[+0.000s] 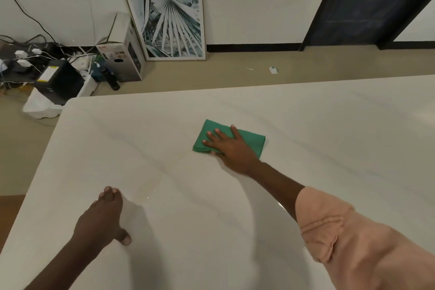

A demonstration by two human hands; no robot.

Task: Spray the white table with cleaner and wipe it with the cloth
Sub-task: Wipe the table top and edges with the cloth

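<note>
Right hand [231, 146] flat on cloth [251, 141]

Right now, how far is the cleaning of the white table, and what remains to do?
Spraying looks done: a wet patch shines on the table and no spray bottle is in view. Wiping is in hand: the right hand presses flat on the green cloth, while the left hand rests on the table. The wet patch near the left hand is not yet wiped.
</note>
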